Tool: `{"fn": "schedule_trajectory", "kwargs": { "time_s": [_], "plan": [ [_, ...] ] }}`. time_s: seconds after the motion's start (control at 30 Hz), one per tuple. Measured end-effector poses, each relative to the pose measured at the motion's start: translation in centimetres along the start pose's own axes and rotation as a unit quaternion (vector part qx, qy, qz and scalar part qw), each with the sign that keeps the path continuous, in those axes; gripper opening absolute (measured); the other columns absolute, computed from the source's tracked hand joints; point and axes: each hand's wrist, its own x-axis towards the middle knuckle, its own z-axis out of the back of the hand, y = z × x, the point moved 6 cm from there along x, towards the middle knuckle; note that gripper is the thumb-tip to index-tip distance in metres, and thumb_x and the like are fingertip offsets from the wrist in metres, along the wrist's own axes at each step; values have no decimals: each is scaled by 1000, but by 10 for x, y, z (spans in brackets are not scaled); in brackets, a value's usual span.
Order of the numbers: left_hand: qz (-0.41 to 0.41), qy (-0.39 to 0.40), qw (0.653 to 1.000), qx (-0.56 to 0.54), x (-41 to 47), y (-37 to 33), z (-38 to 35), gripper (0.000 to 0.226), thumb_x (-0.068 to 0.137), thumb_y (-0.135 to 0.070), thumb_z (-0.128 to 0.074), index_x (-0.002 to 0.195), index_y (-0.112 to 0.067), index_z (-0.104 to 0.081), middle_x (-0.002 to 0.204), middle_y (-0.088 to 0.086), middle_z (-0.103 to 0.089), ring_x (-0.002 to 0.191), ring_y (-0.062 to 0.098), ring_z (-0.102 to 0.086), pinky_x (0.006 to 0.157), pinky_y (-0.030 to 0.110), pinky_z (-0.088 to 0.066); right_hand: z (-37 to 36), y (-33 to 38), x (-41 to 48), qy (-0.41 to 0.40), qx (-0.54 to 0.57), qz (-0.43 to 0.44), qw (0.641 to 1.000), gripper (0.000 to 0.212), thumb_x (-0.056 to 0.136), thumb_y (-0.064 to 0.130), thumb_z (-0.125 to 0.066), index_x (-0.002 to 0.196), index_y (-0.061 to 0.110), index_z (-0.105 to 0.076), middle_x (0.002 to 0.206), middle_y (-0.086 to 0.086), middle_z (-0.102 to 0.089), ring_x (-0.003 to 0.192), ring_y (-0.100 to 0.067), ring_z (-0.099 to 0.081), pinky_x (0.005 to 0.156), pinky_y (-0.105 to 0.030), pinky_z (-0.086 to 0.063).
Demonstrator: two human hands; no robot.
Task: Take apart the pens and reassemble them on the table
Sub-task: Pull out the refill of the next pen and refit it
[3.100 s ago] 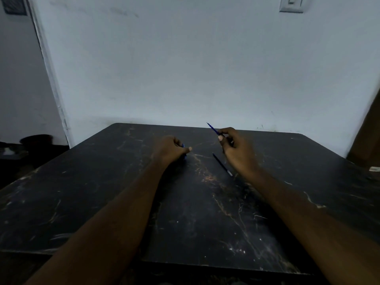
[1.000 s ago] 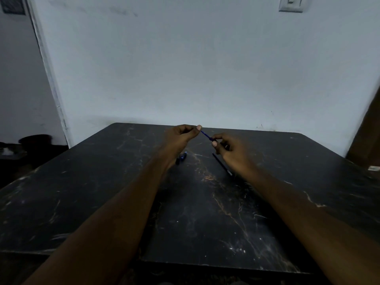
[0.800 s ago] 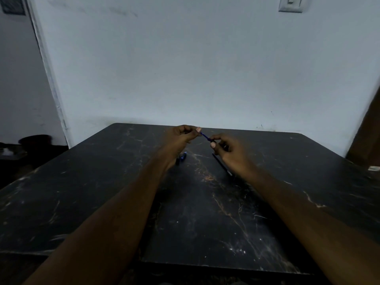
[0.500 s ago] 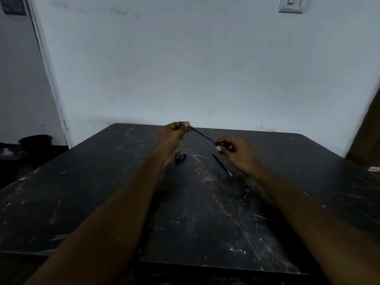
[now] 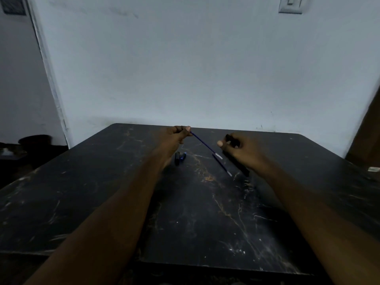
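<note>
Two hands busy mid-table: left hand [image 5: 176, 136] pinches blue refill [image 5: 203, 143] by its far end, right hand [image 5: 241, 150] grips black barrel [image 5: 232, 140]; refill looks light, thin, bendy, so hold it near the tip.

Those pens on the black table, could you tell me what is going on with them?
A person is taking pens apart. The left hand pinches one end of a thin blue refill, now clear of the dark barrel held in the right hand. On the table lie another refill, a second dark barrel partly under the right hand, and two small pieces, probably caps, near the left wrist.
</note>
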Motion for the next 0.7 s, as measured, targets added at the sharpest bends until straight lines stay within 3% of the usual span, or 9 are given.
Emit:
{"fn": "schedule_trajectory", "kwargs": {
  "time_s": [0.07,0.17,0.3,0.43,0.53,0.63,0.7],
  "plan": [
    [-3,8,1000,3,0,-1,-4,23,96,-33,-55,97,-13,-67,90,-4,-67,71,5,-50,57,18,-39,-7,7,-2,23,8,13,1000,26,87,40,-67,91,15,-65,81,0,-64,71,-4,-55,64,-20,-40],
    [1,9,1000,-3,1,0,-6,23,96,-35,-56,96,-14,-66,82,-10,-66,69,5,-49,56,18,-38,-13,11,-3,46,-10,32,998,38,86,40,-68,82,2,-67,75,-20,-64,67,-17,-56,60,-29,-37],
    [8,5,1000,-21,2,3,-6,28,94,-38,-57,102,-14,-68,86,-10,-66,74,8,-50,59,24,-38,-12,10,-3,50,-11,16,999,44,85,41,-69,75,-1,-64,59,-6,-50,52,-9,-44,55,-27,-31],
    [20,-14,998,-55,2,5,-7,32,92,-38,-61,110,-13,-68,92,-7,-69,73,8,-51,60,24,-39,-7,8,-1,56,7,-19,998,37,87,41,-67,79,5,-64,66,-4,-56,60,-10,-51,61,-26,-34],
    [22,-26,995,-90,3,6,-7,38,89,-35,-66,121,-14,-59,108,-2,-69,74,8,-53,56,19,-42,16,3,4,-18,51,-44,998,23,88,35,-67,82,13,-61,66,4,-53,60,-6,-48,61,-25,-33],
    [10,-31,997,-66,5,7,-9,42,89,-28,-68,124,-11,-55,113,5,-65,77,6,-56,53,10,-43,43,-17,6,-110,36,-66,991,33,89,30,-66,81,-1,-64,69,-11,-57,64,-19,-52,60,-29,-36],
    [7,-31,997,-65,6,9,-11,40,88,-24,-69,123,-10,-56,114,7,-64,85,9,-58,61,15,-44,54,-35,6,-136,-21,-98,986,31,89,34,-65,80,4,-66,73,-12,-63,73,-25,-60,61,-29,-37]
  ]
}}
